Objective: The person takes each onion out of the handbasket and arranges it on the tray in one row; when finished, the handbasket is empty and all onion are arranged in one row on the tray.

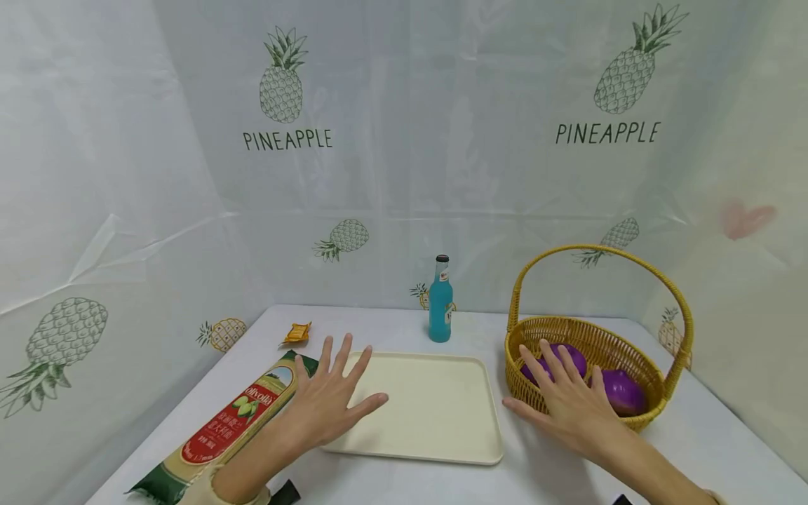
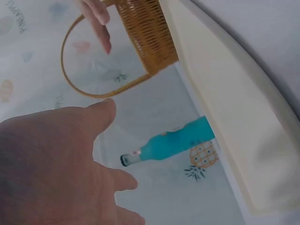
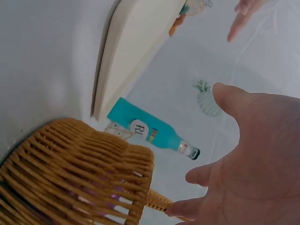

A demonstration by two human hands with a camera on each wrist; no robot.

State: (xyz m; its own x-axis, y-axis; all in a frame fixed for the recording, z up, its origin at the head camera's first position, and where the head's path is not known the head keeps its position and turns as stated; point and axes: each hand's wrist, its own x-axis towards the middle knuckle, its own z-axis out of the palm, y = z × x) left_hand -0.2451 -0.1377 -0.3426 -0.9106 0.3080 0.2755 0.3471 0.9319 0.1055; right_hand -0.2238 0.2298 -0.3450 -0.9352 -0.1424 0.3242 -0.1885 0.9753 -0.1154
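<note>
My left hand is held up with its fingers spread, overlapping the left part of a cream tray in the head view. Beside it lies a long olivoilà food packet with a red label and green ends. Fingers splayed as well, my right hand hovers at the front of a yellow wicker basket with a tall handle. Shiny purple round things lie in the basket, partly hidden by that hand. Neither hand holds anything.
A blue bottle with a dark cap stands upright behind the tray. At the back left of the white table lies a small orange packet. A white curtain printed with pineapples surrounds the table at the back and sides.
</note>
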